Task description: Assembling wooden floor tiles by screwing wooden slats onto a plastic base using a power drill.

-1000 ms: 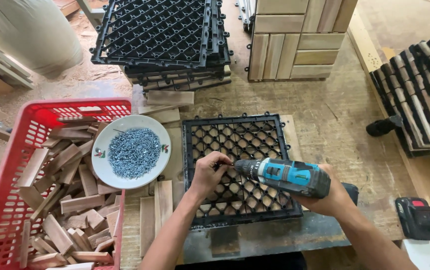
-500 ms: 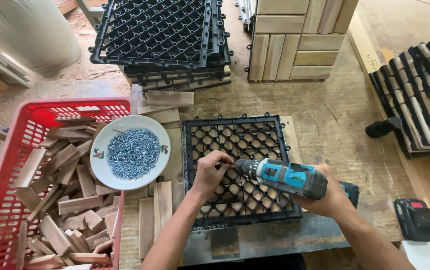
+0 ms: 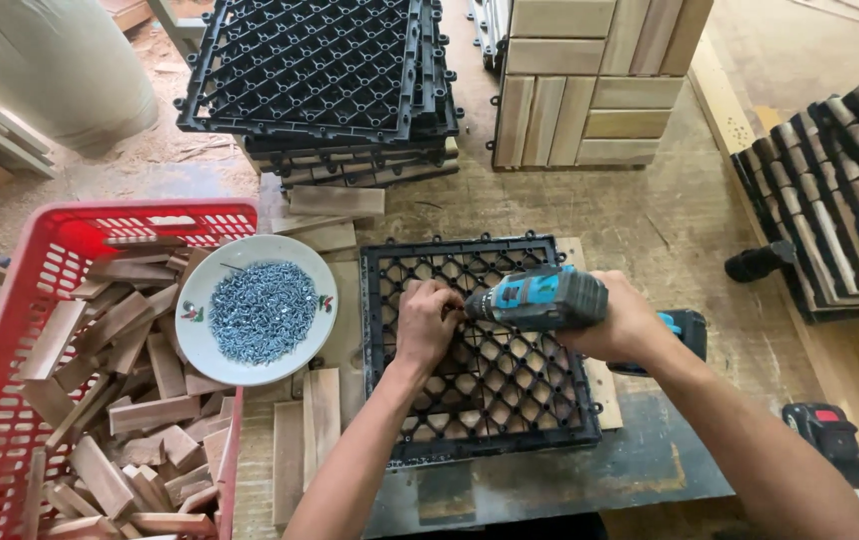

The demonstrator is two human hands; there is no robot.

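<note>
Plastic lattice under the left hand [image 3: 428, 322], whose fingers [image 3: 437, 296] pinch down at the bit of the teal drill [image 3: 542, 298], gripped closed by the right hand [image 3: 618, 318]. Black grid tile [image 3: 485, 345] lies flat on the desk [image 3: 670, 230] right of the screw plate [image 3: 256, 309]; judged light, stiff, best held at its rim.

Single head view, steeply downward, close above the workbench [image 3: 550, 480]

Bright, even daylight, soft shadows, sharp focus, wide-angle edge distortion.
</note>
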